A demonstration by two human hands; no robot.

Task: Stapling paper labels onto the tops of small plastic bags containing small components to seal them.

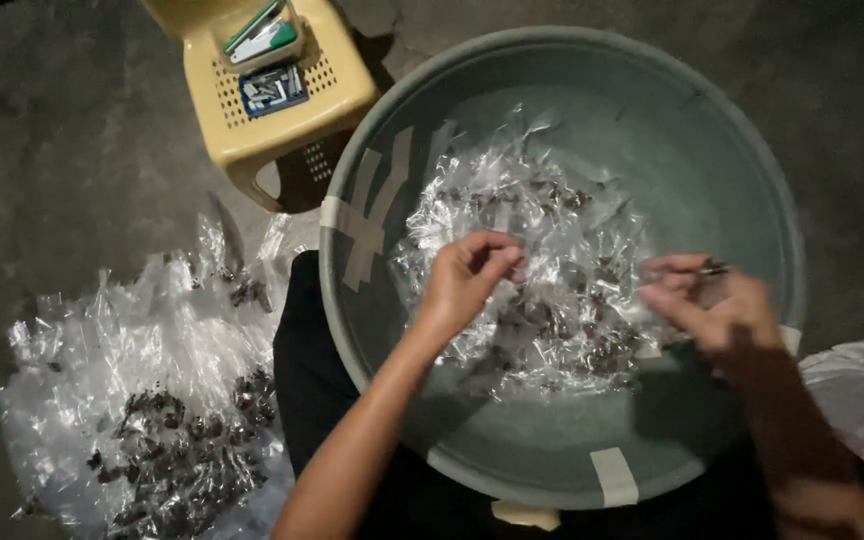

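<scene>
Head view: two hands over a basin of clear packets

The left hand (467, 275) pinches a clear packet (505, 292) atop the packet heap (542, 270) mid-basin (712, 130); the right hand (712, 310), toward the basin's right rim, is closed on a thin dark piece (714, 268) pointing right. Left is nearer the packet.

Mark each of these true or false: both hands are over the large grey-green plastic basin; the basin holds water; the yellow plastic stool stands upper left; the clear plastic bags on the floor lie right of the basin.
1. Both the left hand and the right hand are over the large grey-green plastic basin. True.
2. The basin holds water. False: it holds crumpled clear plastic wrappers with dark bits.
3. The yellow plastic stool stands upper left. True.
4. The clear plastic bags on the floor lie right of the basin. False: they lie left.
</scene>
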